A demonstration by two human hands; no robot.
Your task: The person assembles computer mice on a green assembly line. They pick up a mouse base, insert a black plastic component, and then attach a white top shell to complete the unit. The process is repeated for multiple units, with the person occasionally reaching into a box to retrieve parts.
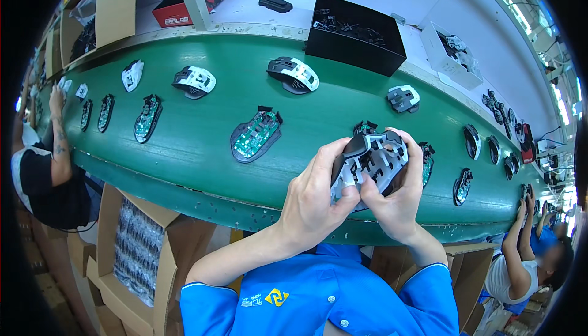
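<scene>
Between my two hands I hold a computer mouse top shell [387, 159], its hollow grey-white underside turned toward me. My left hand [315, 192] grips its left side, the thumb pressed on the inside. On the right side, my right hand [398, 204] wraps the edge, its thumb also inside. Behind the shell a mouse base with a green circuit board [365, 127] shows only in part. Another base [427, 163] is partly hidden by my right hand. To the left lies a mouse base with an exposed board [256, 135] on the green belt [202, 158].
White-and-black mouse shells [294, 75] and more bases [148, 118] lie along the belt. A black box of small parts [355, 34] and a white box [450, 54] stand on the far ledge. An open carton [162, 262] is at lower left. Co-workers [52, 170] work at both sides.
</scene>
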